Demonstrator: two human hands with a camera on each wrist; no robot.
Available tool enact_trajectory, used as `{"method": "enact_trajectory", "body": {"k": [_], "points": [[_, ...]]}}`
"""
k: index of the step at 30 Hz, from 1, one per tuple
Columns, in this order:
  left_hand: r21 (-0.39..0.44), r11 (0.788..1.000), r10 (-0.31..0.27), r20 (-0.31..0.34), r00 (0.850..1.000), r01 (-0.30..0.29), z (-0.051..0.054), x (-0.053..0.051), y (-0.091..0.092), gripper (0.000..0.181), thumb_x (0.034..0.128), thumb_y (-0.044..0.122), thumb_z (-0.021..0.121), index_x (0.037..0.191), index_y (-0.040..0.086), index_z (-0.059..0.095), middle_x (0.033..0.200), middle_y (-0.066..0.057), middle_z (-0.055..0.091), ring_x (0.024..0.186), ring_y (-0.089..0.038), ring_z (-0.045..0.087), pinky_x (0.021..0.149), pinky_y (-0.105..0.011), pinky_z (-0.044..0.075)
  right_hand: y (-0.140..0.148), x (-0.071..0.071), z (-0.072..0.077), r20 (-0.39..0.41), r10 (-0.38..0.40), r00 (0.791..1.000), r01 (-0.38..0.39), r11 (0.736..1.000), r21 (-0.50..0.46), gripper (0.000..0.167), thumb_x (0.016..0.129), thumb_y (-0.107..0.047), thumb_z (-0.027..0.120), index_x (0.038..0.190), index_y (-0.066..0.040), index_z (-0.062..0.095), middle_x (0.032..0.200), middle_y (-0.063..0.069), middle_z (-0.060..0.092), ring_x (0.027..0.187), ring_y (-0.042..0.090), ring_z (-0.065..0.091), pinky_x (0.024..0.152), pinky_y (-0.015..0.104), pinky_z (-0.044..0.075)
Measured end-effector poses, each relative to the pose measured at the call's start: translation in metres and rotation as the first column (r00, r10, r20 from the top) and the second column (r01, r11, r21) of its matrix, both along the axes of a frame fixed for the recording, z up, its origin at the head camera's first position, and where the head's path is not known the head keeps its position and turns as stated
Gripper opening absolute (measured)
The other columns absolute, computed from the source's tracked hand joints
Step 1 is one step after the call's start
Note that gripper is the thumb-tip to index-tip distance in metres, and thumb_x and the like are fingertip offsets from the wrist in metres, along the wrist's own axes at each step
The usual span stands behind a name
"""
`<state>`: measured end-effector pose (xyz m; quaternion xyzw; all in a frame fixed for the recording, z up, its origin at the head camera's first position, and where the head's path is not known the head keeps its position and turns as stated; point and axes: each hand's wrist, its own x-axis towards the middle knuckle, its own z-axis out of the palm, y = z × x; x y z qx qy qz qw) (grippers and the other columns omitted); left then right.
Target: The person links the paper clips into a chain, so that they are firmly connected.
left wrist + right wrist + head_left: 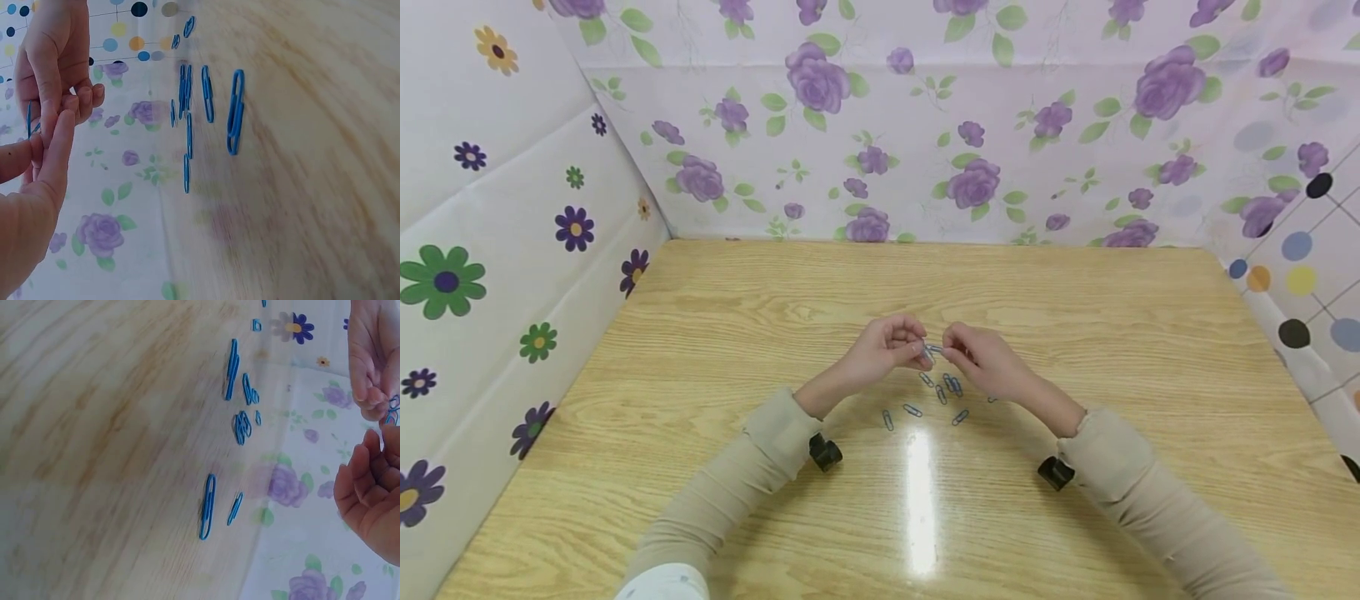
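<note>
no text, label, brand, number or sign can be read in the head view or either wrist view. faint marks on the white cloth (658, 586) on the left arm, at the bottom edge of the head view, are too small and blurred to make out.

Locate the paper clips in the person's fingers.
In the head view, the held paper clips sit just right of centre, between the left hand and the right hand, pictured just above the loose paper clips on the table.
</note>
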<state>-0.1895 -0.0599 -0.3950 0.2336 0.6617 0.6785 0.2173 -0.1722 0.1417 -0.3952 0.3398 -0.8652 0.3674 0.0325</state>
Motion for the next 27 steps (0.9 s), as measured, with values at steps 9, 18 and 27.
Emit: {"method": "enact_trajectory", "body": {"k": [9,18,27], "points": [[-0.006,1.000,-0.026,0.011,1.000,0.026,0.0000,-0.0002,0.0011,0.022,0.0901,-0.010,0.045,0.109,-0.020,0.042,0.082,-0.012,0.056,0.071,-0.017,0.063,0.076,-0.041,0.051,-0.0005,0.0038,0.0010,0.006,-0.079,0.997,0.079,0.994,-0.080,0.007,0.088,0.000,0.056,0.084,-0.004,0.052,0.068,-0.001,0.052,0.059,0.010,0.045,0.053,0.024,0.039],[-0.034,0.999,-0.018,0.009,1.000,0.018,0.0025,0.0019,0.0016,0.022,0.0888,-0.009,0.049,0.109,-0.017,0.046,0.083,-0.013,0.058,0.074,-0.025,0.064,0.076,-0.045,0.050,0.0002,0.0034,0.0009,0.031,-0.104,0.994,0.107,0.982,-0.155,0.005,0.086,0.000,0.059,0.083,-0.002,0.056,0.072,0.007,0.058,0.062,0.012,0.052,0.056,0.025,0.043],[-0.107,0.994,0.020,-0.081,0.997,-0.029,0.0022,0.0025,0.0048,0.008,0.0881,-0.009,0.051,0.094,-0.013,0.055,0.079,-0.016,0.059,0.069,-0.022,0.064,0.071,-0.036,0.053,0.0001,0.0069,0.0040,0.071,-0.121,0.990,0.132,0.974,-0.182,0.004,0.087,-0.002,0.059,0.083,-0.003,0.058,0.071,0.008,0.058,0.057,0.013,0.046,0.052,0.024,0.039]]}}
